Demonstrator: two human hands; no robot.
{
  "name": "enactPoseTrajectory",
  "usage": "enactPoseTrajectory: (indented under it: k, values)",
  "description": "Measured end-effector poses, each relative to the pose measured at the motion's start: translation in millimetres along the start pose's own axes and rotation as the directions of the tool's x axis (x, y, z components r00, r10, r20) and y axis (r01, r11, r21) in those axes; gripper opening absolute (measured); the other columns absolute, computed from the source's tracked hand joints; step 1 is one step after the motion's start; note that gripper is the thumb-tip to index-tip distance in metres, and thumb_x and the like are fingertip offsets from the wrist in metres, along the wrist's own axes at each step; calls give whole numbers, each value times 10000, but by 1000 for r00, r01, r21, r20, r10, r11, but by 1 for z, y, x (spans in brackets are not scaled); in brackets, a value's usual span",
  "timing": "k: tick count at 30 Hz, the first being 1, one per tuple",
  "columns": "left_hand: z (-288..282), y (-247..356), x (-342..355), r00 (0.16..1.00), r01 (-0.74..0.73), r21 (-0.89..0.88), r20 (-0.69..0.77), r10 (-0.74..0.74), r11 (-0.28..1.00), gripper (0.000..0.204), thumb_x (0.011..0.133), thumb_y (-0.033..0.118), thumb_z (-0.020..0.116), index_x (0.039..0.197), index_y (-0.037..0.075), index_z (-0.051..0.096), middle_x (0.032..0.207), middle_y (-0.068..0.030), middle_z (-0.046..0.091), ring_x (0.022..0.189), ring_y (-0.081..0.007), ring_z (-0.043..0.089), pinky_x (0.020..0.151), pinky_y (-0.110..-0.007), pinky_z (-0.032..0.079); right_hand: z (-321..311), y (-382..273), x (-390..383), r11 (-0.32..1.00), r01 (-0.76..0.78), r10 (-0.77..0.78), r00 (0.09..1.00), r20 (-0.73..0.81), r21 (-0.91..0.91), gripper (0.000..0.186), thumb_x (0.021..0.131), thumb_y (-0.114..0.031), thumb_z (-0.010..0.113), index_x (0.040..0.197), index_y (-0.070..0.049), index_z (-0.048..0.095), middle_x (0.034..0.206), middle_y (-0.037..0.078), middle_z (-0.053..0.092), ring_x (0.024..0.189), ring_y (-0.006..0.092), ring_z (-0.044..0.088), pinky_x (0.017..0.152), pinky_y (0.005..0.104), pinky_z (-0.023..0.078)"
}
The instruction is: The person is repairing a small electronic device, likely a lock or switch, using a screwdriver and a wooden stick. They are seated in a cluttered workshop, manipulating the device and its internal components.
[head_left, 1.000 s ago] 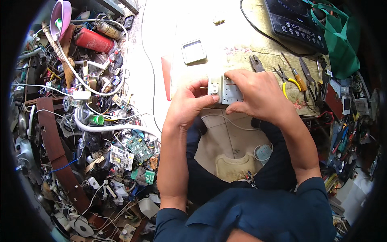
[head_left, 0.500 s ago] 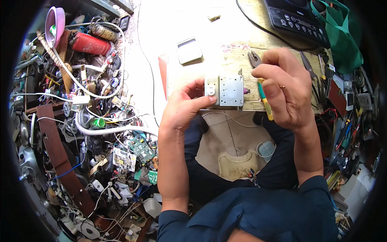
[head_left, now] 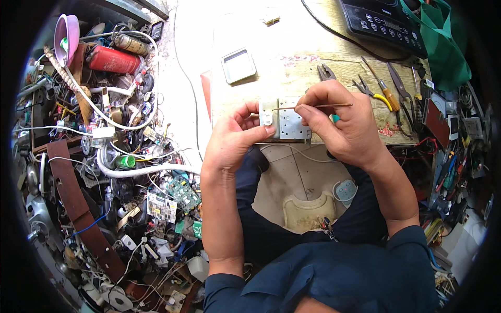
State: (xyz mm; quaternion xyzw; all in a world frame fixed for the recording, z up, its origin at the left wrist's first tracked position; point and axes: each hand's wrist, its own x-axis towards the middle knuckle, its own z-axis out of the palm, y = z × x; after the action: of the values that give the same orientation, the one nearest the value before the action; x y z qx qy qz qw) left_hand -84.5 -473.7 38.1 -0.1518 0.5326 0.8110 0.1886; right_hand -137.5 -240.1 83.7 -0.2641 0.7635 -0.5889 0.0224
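Observation:
At the front edge of the wooden table, my left hand (head_left: pixel 236 136) is closed on a silver metal magnetron (head_left: pixel 294 125), thumb in front and fingers behind it. Holes dot its plate, and a white plastic terminal (head_left: pixel 268 118) sits on its left part. My right hand (head_left: pixel 342 122) pinches a thin brown rod (head_left: pixel 334 105) between thumb and fingers. The rod lies nearly level across the magnetron, its left tip by the upper part of the terminal block; whether it touches, I cannot tell. Behind my right hand are pliers (head_left: pixel 327 73), with their handles mostly hidden.
On the table's right lie yellow-handled pliers (head_left: pixel 373 94), a screwdriver (head_left: pixel 383 82) and dark shears (head_left: pixel 399 83). An induction cooker (head_left: pixel 383 26) stands at the back right, beside a green bag (head_left: pixel 443 47). A square metal frame (head_left: pixel 238 65) lies further back. Circuit boards (head_left: pixel 182 193) and cables crowd the left.
My right hand has moved left and turned, bringing the rod across the magnetron. The tools on the table's right have come into sight. My left hand still holds the magnetron, tilted slightly differently.

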Motion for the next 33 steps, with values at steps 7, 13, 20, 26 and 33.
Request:
enactPoseTrajectory:
  k: [7,13,20,26,33]
  values:
    - [-2,-6,4,1000,-11,-37,25,12,999,449,874,-9,812,1304,-10,687,1169,-74,761,1027,-148,715,937,-306,577,0,-6,6,997,-36,40,998,52,-67,97,990,-83,702,1007,11,690,793,190,718,665,326,726,618,375,552]
    - [3,-7,3,999,-49,-54,9,50,997,411,861,-29,798,1261,-4,711,1135,-52,772,1009,-127,716,924,-283,569,-2,-6,11,986,20,4,990,142,-168,105,1013,-96,680,1021,7,694,833,214,716,718,374,725,633,406,549]
    - [0,-10,5,999,-33,-57,-4,33,998,375,837,-63,783,1202,0,732,1138,-63,758,1035,-127,697,920,-296,563,1,-14,39,923,244,-143,935,326,-296,125,956,-74,686,1029,27,686,840,226,712,801,429,725,723,484,569]
    - [-4,-15,7,998,-50,-36,-37,48,998,353,803,-79,798,1139,11,736,1045,-12,713,955,-95,652,854,-269,545,8,-34,66,831,428,-159,795,586,-356,205,839,-88,738,980,55,699,816,266,710,831,435,735,775,493,578]
    - [3,-10,5,993,-103,-52,-55,100,993,354,797,-77,796,1136,8,737,1073,-23,724,980,-99,660,855,-270,548,17,-36,84,808,464,-115,730,674,-364,160,840,-98,742,930,30,706,765,237,704,811,427,739,755,494,579]
